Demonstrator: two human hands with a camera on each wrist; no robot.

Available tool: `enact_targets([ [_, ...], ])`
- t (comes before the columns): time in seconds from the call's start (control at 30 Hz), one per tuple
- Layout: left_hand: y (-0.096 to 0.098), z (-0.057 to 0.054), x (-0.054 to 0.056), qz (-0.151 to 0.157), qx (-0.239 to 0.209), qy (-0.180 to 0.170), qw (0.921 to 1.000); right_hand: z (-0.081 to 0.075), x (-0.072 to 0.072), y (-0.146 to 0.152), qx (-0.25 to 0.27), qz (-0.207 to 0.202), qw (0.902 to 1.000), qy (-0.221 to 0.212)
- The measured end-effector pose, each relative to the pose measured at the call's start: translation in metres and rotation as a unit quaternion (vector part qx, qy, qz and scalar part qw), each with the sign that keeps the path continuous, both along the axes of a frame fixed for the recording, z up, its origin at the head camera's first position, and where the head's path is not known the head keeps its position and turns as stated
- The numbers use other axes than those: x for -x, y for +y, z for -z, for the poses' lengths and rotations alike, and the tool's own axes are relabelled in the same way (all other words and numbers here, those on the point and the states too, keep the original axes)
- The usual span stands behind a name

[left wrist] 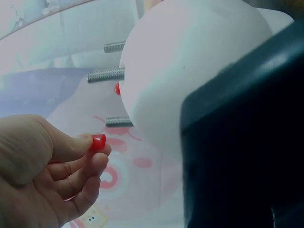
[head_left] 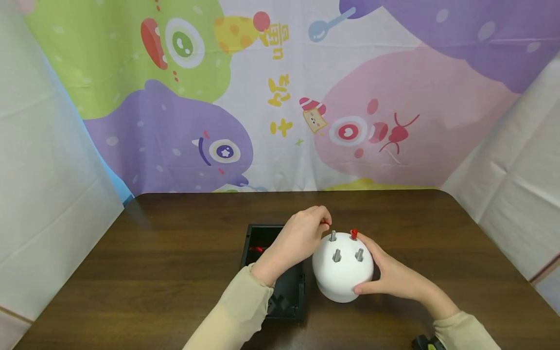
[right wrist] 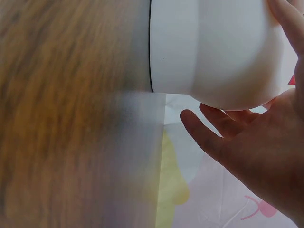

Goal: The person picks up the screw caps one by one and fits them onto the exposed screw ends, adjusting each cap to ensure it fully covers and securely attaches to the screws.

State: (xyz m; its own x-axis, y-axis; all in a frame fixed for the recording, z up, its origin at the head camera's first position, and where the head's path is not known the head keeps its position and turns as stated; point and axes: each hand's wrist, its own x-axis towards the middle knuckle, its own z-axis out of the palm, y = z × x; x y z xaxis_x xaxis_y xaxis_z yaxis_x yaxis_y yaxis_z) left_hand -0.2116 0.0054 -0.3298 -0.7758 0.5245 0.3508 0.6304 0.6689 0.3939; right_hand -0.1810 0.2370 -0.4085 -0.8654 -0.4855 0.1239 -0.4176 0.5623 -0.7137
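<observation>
A white rounded body (head_left: 339, 277) with a narrower base stands on the table. Threaded metal bolts stick up from its top, such as the front left bolt (head_left: 337, 256). On the far right one sits a red cap (head_left: 354, 235). My right hand (head_left: 395, 275) holds the white body from the right, thumb on its near side and fingers curving behind it. Between thumb and forefinger, my left hand (head_left: 302, 236) pinches a small red cap (left wrist: 98, 142). In the left wrist view this cap is apart from the nearest bolt (left wrist: 118, 122).
Left of the white body lies a black tray (head_left: 299, 311), partly hidden under the left forearm, with red pieces (head_left: 259, 249) inside. A dark object (head_left: 422, 342) is by the right sleeve. A patterned curtain (head_left: 288, 146) hangs behind the brown table (head_left: 175, 262).
</observation>
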Motion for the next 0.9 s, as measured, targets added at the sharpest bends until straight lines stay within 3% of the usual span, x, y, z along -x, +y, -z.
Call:
enact_targets([
  [0.9,0.0102,0.0026,-0.0023,0.001,-0.014,-0.004,0.9999,0.0004,0.0004,0.0011,-0.001,0.0,1.0,-0.004],
])
